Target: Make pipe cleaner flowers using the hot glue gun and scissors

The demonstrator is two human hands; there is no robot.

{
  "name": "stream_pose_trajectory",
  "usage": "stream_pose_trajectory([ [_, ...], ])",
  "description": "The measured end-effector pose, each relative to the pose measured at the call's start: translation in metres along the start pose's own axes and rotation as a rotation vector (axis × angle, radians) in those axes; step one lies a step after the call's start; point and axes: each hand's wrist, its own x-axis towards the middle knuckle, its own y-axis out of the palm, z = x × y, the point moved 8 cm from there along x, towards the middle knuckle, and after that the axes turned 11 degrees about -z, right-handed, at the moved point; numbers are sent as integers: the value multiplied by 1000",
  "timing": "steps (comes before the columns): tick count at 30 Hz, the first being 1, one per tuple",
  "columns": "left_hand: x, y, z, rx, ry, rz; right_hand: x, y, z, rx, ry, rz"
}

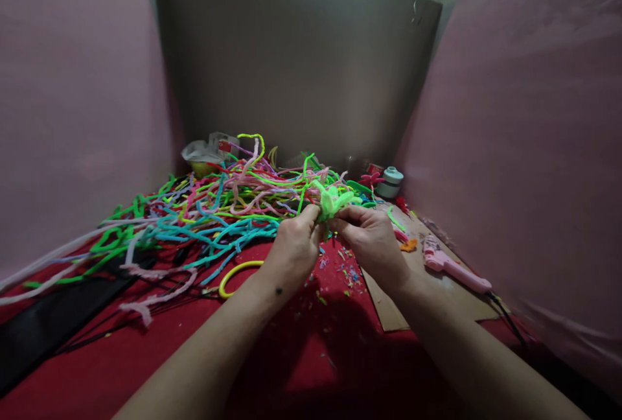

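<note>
Green pipe-cleaner bundle (333, 201) is pinched by left hand (294, 248) and right hand (372, 238), fingers closed, seemingly mid-twist; further shaping needs firm grip.

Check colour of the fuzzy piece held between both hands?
Light green fuzzy piece, pinched by left hand and right hand; head view, the only one.

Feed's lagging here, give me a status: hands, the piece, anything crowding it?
Left hand and right hand both pinch the light green pipe-cleaner piece. Held above the red cloth. Pipe-cleaner pile close behind.
</note>
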Motion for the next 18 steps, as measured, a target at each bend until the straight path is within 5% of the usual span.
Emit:
stream_pose_trajectory([
  [18,-2,-2,-9,-185,-38,-61,0,10,-18,352,167,-81],
])
